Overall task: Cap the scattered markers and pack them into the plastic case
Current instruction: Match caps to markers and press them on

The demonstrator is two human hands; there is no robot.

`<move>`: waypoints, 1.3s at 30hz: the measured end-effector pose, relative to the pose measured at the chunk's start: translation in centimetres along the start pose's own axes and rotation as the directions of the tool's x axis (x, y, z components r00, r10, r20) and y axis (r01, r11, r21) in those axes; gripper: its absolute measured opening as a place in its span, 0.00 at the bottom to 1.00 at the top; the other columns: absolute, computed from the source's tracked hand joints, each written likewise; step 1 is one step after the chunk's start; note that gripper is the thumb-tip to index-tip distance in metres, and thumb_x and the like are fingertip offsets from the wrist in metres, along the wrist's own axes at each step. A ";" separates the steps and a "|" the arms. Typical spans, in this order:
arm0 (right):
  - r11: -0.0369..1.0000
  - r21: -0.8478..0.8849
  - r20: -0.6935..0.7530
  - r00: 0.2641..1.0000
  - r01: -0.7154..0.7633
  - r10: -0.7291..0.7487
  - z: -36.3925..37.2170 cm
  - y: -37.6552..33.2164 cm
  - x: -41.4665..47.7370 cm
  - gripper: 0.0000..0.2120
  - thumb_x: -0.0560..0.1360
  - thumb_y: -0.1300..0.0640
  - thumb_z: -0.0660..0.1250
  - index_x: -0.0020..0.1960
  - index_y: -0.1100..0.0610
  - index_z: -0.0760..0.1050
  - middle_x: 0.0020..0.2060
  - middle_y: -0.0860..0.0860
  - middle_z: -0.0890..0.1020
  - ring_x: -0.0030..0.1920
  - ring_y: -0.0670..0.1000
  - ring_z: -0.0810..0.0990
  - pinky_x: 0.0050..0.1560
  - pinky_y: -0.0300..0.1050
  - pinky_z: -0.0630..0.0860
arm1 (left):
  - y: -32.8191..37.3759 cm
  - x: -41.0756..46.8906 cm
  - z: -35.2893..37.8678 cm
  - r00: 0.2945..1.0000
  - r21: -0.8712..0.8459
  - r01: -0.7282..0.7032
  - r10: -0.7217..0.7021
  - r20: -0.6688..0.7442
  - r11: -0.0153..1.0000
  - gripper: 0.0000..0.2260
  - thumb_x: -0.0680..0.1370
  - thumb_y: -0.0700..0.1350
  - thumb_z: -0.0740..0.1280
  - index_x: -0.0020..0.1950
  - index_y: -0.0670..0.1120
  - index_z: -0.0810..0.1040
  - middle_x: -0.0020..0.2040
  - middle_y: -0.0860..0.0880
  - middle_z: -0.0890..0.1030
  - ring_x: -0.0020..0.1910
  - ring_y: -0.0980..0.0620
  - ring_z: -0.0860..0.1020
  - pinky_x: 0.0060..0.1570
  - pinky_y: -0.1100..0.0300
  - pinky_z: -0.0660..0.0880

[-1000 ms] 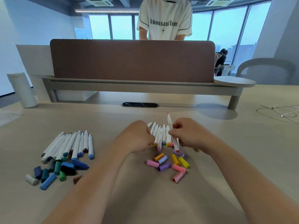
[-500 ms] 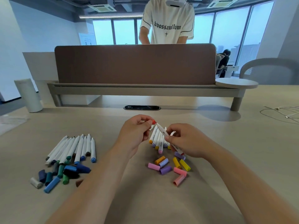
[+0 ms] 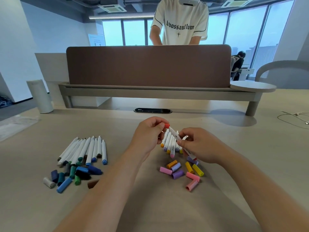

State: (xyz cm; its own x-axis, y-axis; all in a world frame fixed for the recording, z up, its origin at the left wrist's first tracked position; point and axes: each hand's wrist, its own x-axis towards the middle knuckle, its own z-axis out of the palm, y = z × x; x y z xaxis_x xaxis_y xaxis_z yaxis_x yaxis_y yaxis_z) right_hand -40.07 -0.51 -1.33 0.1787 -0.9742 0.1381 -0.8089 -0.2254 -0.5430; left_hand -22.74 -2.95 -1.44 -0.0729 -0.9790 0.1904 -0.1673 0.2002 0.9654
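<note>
On the table (image 3: 167, 206) little appears done — a red cap (image 3: 166, 126) is pinched by the left hand (image 3: 147, 134) at the tip of a marker (image 3: 175, 135) gripped by the right hand (image 3: 199, 146) — other markers (image 3: 87, 149) and loose caps (image 3: 177, 171) lie apart, no case seen.

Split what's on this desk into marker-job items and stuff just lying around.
Job: held marker in right hand, red cap in left hand, loose pastel caps, pastel markers, blue-green markers, dark caps.
Lying about: white cylinder, cable, desk grommet.
</note>
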 end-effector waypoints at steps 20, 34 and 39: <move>0.982 0.101 -0.173 0.969 -0.158 0.174 -2.1 0.1 0.4 0.14 0.80 0.48 0.64 0.43 0.55 0.80 0.34 0.54 0.84 0.32 0.51 0.80 0.37 0.48 0.77 | 0.9 -1.2 4.6 0.995 0.017 -0.035 0.034 0.093 0.999 0.22 0.84 0.46 0.56 0.78 0.56 0.59 0.53 0.54 0.79 0.45 0.54 0.81 0.43 0.62 0.80; 0.818 -0.282 -0.223 0.863 -0.502 0.453 -0.1 4.2 2.1 0.10 0.76 0.51 0.68 0.51 0.57 0.77 0.43 0.54 0.78 0.45 0.53 0.78 0.49 0.46 0.75 | 0.0 -0.3 2.5 1.000 0.087 -0.005 0.006 -0.018 0.996 0.10 0.81 0.38 0.58 0.51 0.43 0.80 0.39 0.44 0.79 0.32 0.50 0.73 0.32 0.56 0.70; 0.827 -0.303 -0.300 0.871 -0.473 0.388 0.0 3.6 2.4 0.10 0.80 0.54 0.63 0.56 0.58 0.77 0.51 0.55 0.80 0.47 0.54 0.77 0.46 0.44 0.71 | -0.4 -0.1 2.4 0.999 0.158 -0.039 0.042 -0.010 0.987 0.11 0.80 0.39 0.58 0.48 0.45 0.80 0.39 0.46 0.80 0.33 0.51 0.74 0.36 0.56 0.72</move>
State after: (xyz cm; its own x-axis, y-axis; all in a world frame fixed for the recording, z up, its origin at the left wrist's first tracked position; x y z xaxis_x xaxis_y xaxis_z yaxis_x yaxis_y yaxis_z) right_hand -42.52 -3.66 -2.96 -0.3265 -0.9319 0.1581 -0.9235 0.2790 -0.2632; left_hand -25.03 -2.85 -2.25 -0.0696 -0.9702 0.2322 -0.3171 0.2422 0.9169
